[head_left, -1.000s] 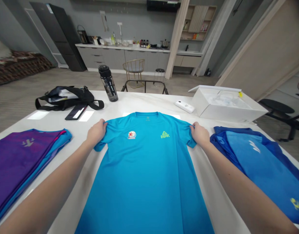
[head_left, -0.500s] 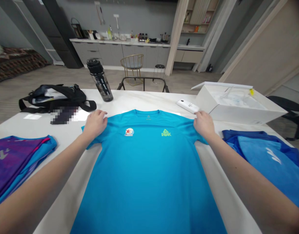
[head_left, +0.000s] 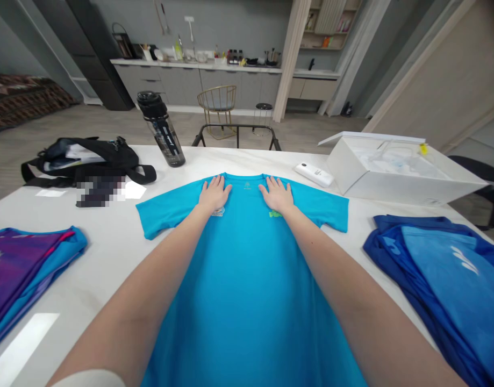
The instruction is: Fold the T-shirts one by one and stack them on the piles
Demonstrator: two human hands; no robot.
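In the head view, a turquoise short-sleeved T-shirt (head_left: 247, 258) lies spread front up on the white tabletop (head_left: 109, 242), collar at the far end. The left hand (head_left: 214, 194) and right hand (head_left: 278, 194) rest palm down on its shoulders beside the collar, fingers extended and slightly spread, gripping nothing. Purple and blue folded garments (head_left: 24, 263) lie to the left, folded blue garments (head_left: 440, 258) to the right. Beyond stand a black-lidded water bottle (head_left: 162, 131) and an open white box (head_left: 408, 185).
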